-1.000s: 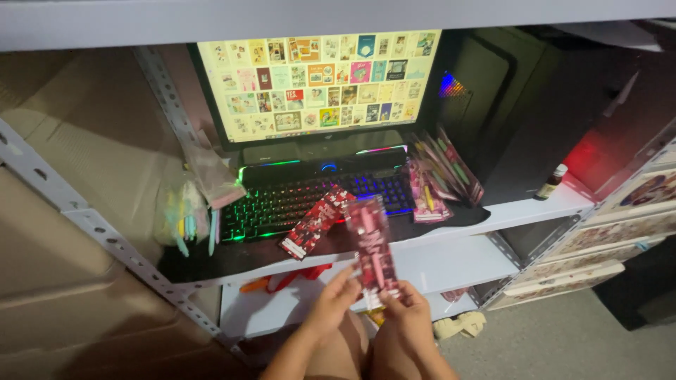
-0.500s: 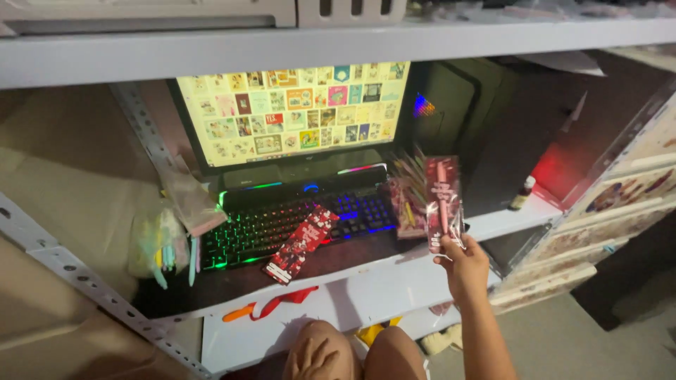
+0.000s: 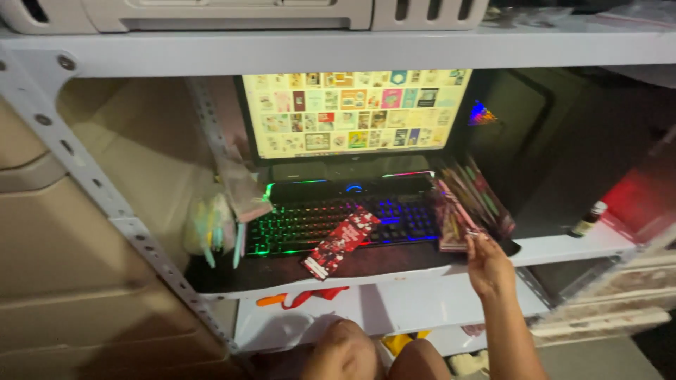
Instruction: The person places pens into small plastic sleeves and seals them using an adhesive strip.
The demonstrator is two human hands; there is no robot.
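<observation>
Head view, single frame. Right hand [image 3: 487, 266] — raised to the shelf [image 3: 563, 250], fingertips [image 3: 473, 239] at the lower edge of a stack of pink flat packets [image 3: 468, 207] that leans upright just right of the keyboard; whether the fingers pinch a packet or only touch the stack cannot be told, as they are seen from behind and blurred. Left hand [image 3: 343, 352] — low at the bottom edge of the frame, below the shelf, fingers curled in loosely, nothing visible in it. Keyboard [image 3: 338, 222] — backlit in green, blue and violet, lying on a dark mat [image 3: 232, 276] on the shelf. Red patterned packet [image 3: 341, 241] — lying flat and slantwise across the front of the keyboard, its lower end on the mat, well apart from both hands. Monitor [image 3: 355, 112] — lit, standing behind the keyboard, showing a grid of small coloured pictures. Clear bags with pale contents [image 3: 215, 222] — hanging at the left of the keyboard. Small dark bottle [image 3: 588, 219] — upright at the far right of the shelf.
</observation>
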